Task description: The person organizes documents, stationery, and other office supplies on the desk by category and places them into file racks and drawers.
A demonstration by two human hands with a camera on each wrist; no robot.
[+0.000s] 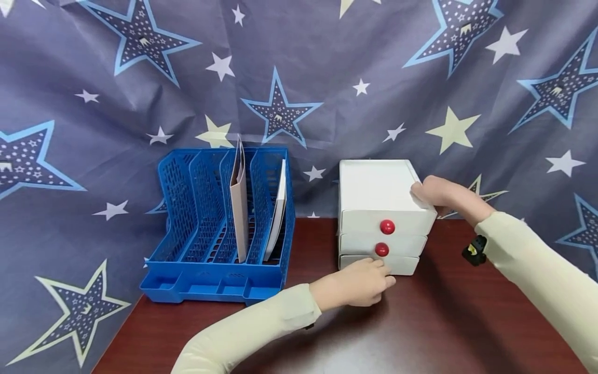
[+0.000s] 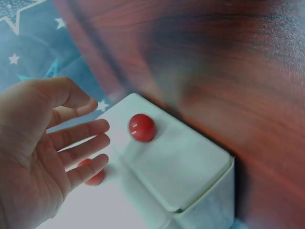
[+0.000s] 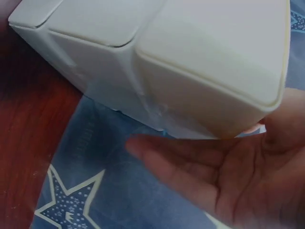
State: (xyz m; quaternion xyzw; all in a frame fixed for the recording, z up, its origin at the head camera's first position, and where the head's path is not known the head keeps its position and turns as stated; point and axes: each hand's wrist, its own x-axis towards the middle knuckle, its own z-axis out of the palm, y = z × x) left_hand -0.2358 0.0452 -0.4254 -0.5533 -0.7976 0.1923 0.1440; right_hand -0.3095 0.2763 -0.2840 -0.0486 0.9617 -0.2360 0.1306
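Note:
A white three-drawer box [image 1: 374, 187] stands on the table with its drawers pushed in. Red round knobs sit on the top drawer [image 1: 411, 224] and middle drawer [image 1: 352, 243]. The bottom drawer's red knob [image 2: 142, 127] shows in the left wrist view; the hand hides it in the head view. My left hand [image 1: 362, 283] hovers before the bottom drawer, its fingers loosely bent and apart from the knobs. At the box's upper right side is my right hand [image 1: 432, 192]; in the right wrist view its fingers [image 3: 176, 167] extend along the side wall.
A blue file organizer [image 1: 210, 267] stands to the left on the table [image 1: 448, 332]. Its slots hold a beige folder [image 1: 240, 218] and a white book or folder [image 1: 277, 221]. A star-patterned cloth [image 1: 317, 47] hangs behind everything.

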